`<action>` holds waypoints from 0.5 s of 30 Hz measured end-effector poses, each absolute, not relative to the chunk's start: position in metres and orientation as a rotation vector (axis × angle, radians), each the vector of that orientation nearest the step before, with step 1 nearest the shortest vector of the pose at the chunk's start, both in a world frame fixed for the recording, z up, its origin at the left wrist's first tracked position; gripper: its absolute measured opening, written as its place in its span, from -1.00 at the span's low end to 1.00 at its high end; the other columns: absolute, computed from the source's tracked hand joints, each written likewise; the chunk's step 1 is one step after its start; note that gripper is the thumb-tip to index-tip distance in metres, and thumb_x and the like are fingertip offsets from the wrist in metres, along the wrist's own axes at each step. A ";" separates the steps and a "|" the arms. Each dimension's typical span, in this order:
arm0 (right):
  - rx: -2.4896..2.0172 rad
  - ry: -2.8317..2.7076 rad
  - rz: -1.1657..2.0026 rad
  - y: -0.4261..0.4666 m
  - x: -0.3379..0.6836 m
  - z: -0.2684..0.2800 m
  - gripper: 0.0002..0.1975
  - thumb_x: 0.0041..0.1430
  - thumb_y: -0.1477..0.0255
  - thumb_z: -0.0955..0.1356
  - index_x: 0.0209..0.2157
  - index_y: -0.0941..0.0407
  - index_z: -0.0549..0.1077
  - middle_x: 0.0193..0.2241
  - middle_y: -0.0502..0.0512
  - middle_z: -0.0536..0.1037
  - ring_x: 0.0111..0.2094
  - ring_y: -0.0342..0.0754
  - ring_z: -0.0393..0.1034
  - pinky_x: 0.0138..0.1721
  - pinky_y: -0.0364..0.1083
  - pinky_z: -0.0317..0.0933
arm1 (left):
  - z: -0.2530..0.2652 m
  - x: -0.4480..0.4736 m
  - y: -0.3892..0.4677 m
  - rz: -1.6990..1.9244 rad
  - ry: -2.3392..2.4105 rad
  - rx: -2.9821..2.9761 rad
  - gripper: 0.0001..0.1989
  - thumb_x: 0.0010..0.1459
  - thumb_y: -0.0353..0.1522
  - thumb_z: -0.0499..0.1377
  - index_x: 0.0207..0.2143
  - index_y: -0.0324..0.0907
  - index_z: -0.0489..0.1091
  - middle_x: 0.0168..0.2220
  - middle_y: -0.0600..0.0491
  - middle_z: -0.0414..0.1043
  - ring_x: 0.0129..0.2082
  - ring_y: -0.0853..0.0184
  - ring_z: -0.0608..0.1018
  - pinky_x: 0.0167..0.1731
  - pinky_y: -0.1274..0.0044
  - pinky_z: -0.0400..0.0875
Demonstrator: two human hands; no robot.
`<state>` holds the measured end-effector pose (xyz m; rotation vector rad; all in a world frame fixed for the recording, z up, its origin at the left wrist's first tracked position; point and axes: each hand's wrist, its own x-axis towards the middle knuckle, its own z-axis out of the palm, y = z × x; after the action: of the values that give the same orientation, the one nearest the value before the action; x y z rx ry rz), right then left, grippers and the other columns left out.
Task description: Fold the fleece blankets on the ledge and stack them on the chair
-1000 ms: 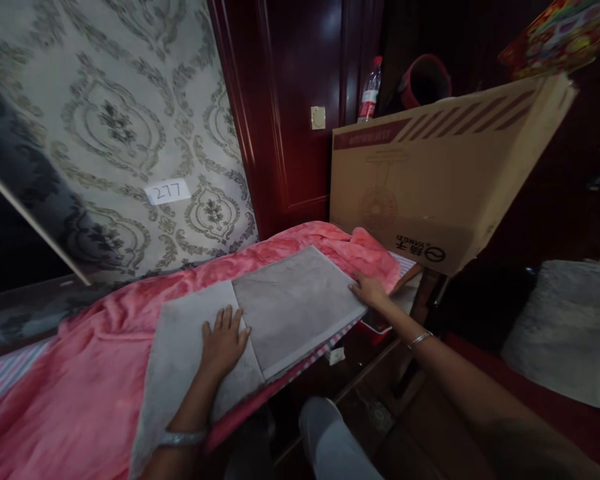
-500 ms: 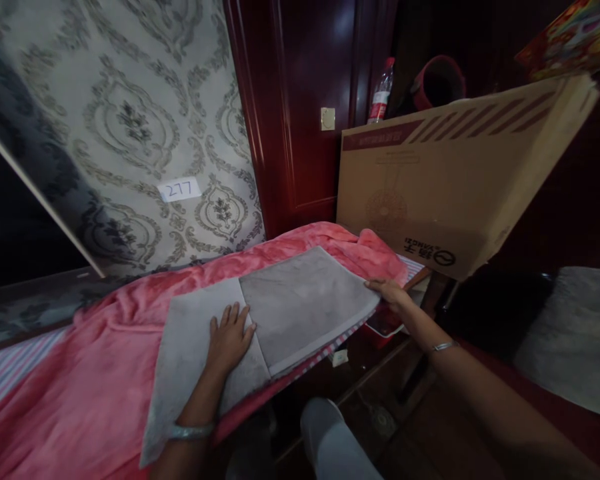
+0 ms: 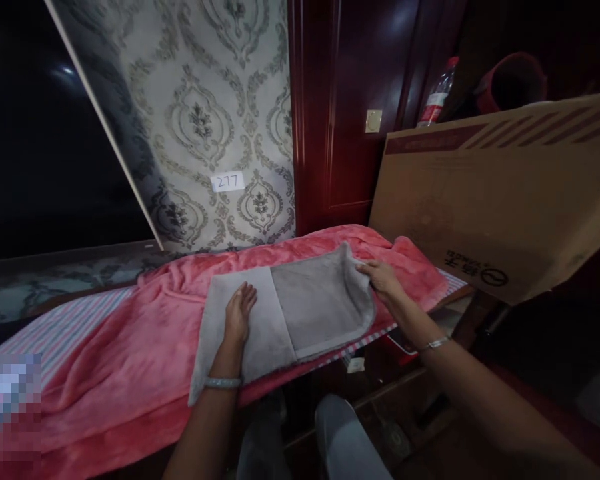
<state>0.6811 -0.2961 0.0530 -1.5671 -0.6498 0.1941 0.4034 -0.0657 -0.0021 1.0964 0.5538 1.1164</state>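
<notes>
Through the head view I see a pink blanket [image 3: 130, 373] spread in front of me, a cardboard box [image 3: 510, 213] standing beyond its right end. On the blanket lies the gray cloth [image 3: 313, 303], its right edge lifted and curling inward. My right hand [image 3: 383, 280] pinches that edge between thumb and fingers. My left hand [image 3: 240, 310] is over the cloth's paler left part, tilted on edge, fingers extended and gripping nothing; I cannot tell whether it touches. Smallest, a card [image 3: 229, 181] on the wall reads 277.
</notes>
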 end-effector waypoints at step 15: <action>-1.919 -1.770 0.105 -0.235 0.440 0.020 -0.66 0.16 0.50 0.34 0.00 0.11 0.48 -0.09 0.19 0.57 0.00 0.06 0.40 0.01 -0.02 0.25 | 0.004 0.389 -0.058 0.990 0.541 0.901 -0.79 0.22 -0.27 0.12 -0.19 -0.23 0.40 -0.18 -0.13 0.56 -0.18 0.26 0.62 0.00 0.36 0.49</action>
<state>0.4395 -0.2350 0.0202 -1.9186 -1.7700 0.1047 0.3892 -0.0582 0.0042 0.9005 0.5406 0.9904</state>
